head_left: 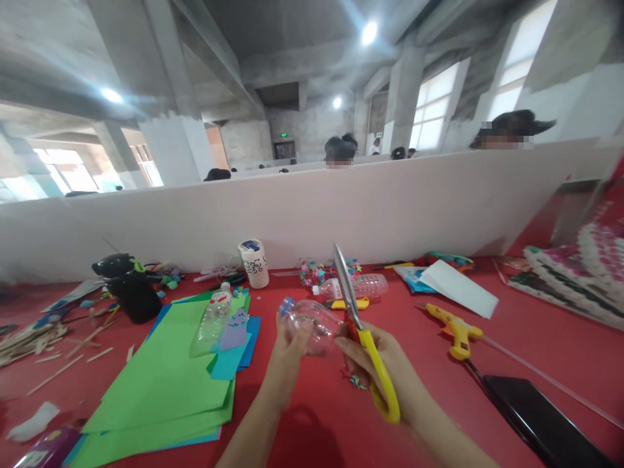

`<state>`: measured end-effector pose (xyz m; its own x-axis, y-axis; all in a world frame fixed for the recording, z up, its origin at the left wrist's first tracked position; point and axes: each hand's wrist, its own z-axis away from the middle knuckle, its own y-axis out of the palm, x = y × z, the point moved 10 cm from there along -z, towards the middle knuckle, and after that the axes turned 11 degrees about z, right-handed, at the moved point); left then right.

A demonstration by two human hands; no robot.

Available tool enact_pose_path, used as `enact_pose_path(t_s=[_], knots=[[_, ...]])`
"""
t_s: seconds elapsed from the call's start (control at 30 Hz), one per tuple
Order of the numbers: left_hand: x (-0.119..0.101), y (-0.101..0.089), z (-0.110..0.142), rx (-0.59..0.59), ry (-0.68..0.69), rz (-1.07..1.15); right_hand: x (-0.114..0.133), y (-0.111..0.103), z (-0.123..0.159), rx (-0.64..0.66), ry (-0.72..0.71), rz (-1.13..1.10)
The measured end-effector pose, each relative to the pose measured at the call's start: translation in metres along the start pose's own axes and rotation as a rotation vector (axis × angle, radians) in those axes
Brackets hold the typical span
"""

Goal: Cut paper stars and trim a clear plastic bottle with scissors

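My left hand is wrapped round a clear plastic bottle with a blue cap, tilted with the cap toward the upper left. In my right hand is a pair of scissors with yellow handles, its blades pointing up. The fingertips of that hand also reach the bottle's lower right end. Whether the bottle is cut there, I cannot make out. Behind it lie a second clear bottle with a white cap and a yellow cutter knife. Small coloured bits lie beneath my right hand.
Green sheets with another clear bottle cover the left. A black flask and a white cup stand behind. At right are a yellow glue gun and a black phone. A white partition borders the red table.
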<state>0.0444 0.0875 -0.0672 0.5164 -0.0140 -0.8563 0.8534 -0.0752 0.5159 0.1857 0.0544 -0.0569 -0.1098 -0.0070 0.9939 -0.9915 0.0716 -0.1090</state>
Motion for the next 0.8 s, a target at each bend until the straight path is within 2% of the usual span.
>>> enact_pose_path(t_s=[0.13,0.27,0.5,0.57,0.8], knots=[[-0.01,0.014,-0.002,0.146,-0.01,-0.112,0.012,0.005,-0.005,-0.003,-0.043,-0.1],[-0.015,0.022,-0.006,0.3,-0.093,-0.118,0.012,0.007,-0.012,0.032,-0.057,-0.149],[-0.007,0.029,-0.014,0.436,-0.214,0.115,-0.007,0.012,-0.019,0.127,-0.03,-0.18],[-0.003,0.028,-0.015,0.43,-0.214,0.145,-0.01,0.011,-0.019,0.139,-0.009,-0.173],[0.025,0.01,-0.022,0.274,-0.266,0.205,-0.014,0.007,-0.02,0.168,0.091,-0.058]])
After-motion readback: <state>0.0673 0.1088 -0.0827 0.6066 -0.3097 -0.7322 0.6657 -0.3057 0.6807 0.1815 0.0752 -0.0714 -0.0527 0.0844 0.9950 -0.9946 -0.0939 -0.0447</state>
